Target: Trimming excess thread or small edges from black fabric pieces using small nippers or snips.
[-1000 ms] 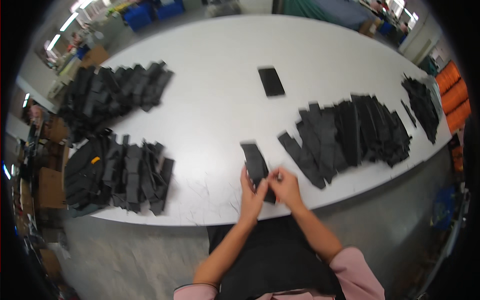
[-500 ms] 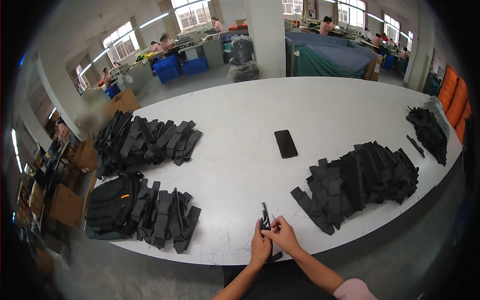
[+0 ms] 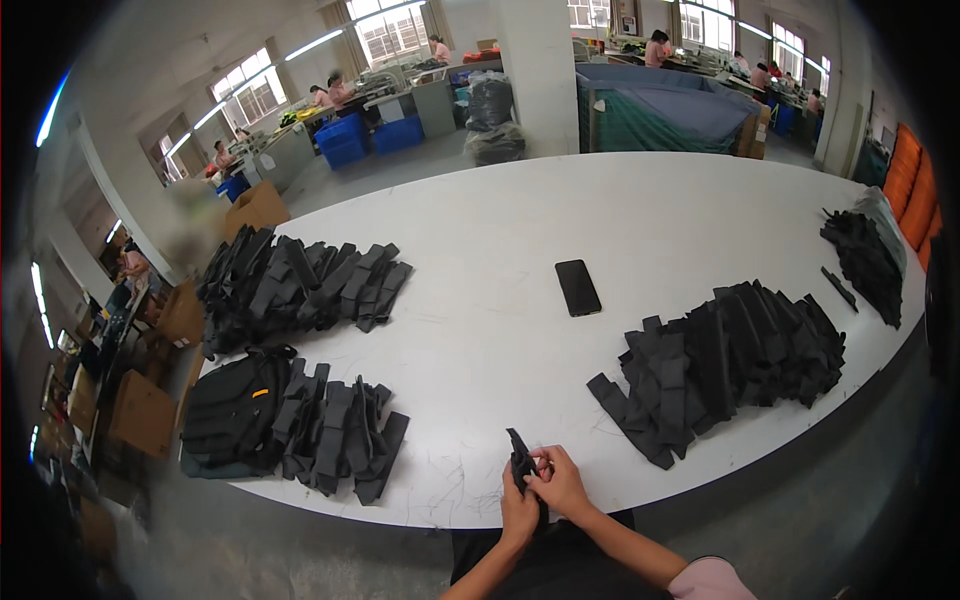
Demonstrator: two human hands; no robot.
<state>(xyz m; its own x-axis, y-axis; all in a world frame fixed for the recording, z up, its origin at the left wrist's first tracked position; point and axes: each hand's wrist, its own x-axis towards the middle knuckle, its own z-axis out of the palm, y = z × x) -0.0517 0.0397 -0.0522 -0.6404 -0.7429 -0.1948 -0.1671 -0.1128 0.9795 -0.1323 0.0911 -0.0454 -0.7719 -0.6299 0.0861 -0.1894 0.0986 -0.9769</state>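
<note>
At the near edge of the white table [image 3: 470, 340], my left hand [image 3: 518, 512] is closed around a black fabric strap [image 3: 520, 461] whose upper end sticks up past the fingers. My right hand [image 3: 560, 484] pinches the same strap from the right, fingertips against its side. Part of the strap is hidden behind both hands. Right of my hands lies a big overlapping pile of black strap pieces [image 3: 722, 360]. To the left sits a smaller bunch of such pieces [image 3: 338, 432], touching a black backpack [image 3: 232, 415] with a small orange tag.
Another heap of black strap pieces [image 3: 300, 285] lies at the far left. A black phone [image 3: 577, 288] rests mid-table. At the far right are a black bundle [image 3: 862, 262] and a single loose strip [image 3: 839, 289]. Loose threads [image 3: 440, 488] scatter near the front edge. People work at machines behind.
The strap and both hands have shifted slightly, and the strap's upper end now leans left and sits lower. The whole view has drifted a little; the piles lie as before.
</note>
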